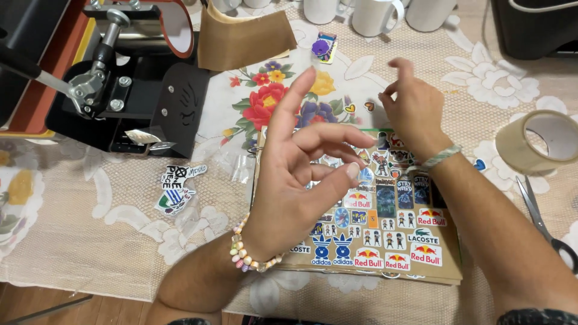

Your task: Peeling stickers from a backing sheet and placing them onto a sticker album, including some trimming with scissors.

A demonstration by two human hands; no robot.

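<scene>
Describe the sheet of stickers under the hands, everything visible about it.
The sticker sheet is a brownish, paper-like rectangle lying flat on the lace tablecloth, slightly skewed. Rows of small colourful logo and cartoon-figure stickers cover it; a few spill past its near edge. The left hand hides its left part, the right hand its far edge; whether either touches it cannot be told.

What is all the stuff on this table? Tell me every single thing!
sticker sheet: one, brown, many colourful stickers, centre, under the hands
loose stickers: a few, black, white and blue, left of the sheet
small sticker: one, purple, top centre
mugs: several, white, top edge
tape roll: one, tan, right
scissors: one pair, black handles, right edge
press machine: one, black, top left
tablecloth: one, cream lace with flowers
left hand: beaded bracelet, raised, empty
right hand: woven bracelet, fingers pinched
</scene>
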